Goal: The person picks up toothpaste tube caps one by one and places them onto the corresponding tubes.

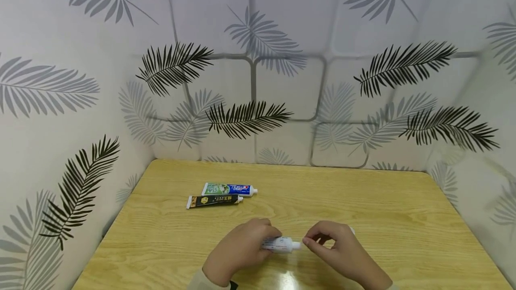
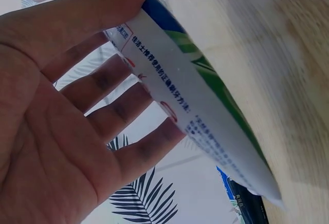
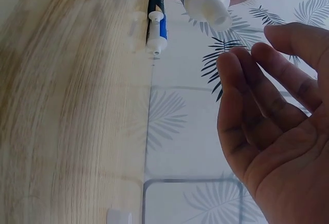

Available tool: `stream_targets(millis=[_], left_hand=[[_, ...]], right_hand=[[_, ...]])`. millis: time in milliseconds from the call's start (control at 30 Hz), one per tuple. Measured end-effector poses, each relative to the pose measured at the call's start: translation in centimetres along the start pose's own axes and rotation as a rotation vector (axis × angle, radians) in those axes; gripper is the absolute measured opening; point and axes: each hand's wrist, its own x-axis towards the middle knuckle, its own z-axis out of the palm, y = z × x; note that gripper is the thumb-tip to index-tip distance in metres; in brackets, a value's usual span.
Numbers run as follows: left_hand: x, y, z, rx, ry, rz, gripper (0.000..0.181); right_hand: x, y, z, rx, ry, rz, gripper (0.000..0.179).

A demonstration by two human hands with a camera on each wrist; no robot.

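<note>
My left hand [image 1: 247, 244] grips a toothpaste tube [image 1: 279, 245] in the head view, its white capped-looking end pointing right. In the left wrist view the thumb lies on top of the tube [image 2: 169, 80] and the fingers are behind it; its side is white with print, its front blue and green. My right hand [image 1: 336, 245] is just right of that end, apart from it. In the right wrist view the right hand's fingers [image 3: 234, 75] are bent loosely, with a gap to the thumb and nothing between them.
Farther back on the wooden table [image 1: 387, 200] lie a green-and-blue toothpaste tube [image 1: 227, 189] and a black one [image 1: 213, 200], side by side. A small white object [image 1: 352, 231] shows partly behind the right hand. Leaf-patterned walls [image 1: 282, 93] enclose the table.
</note>
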Motion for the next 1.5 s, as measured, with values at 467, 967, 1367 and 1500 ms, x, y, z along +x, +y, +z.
stream_targets(millis=[467,967,1367,1500], left_hand=[[-0.3,-0.1,0.2,0.026,0.015,-0.054,0.030],[-0.3,-0.6,0.6,0.027,-0.026,-0.068,0.029],[-0.4,-0.9,1.0,-0.006,-0.043,-0.113,0.034],[-0.3,-1.2,1.0,-0.015,-0.064,-0.143,0.035]], right_hand=[[0.0,0.0,-0.3,-0.074,0.041,0.050,0.011],[0.0,0.1,-1.0,-0.103,0.073,0.091,0.027],[0.0,0.4,-1.1,-0.104,0.072,0.098,0.019],[-0.1,0.4,-1.2,-0.127,0.094,0.091,0.019]])
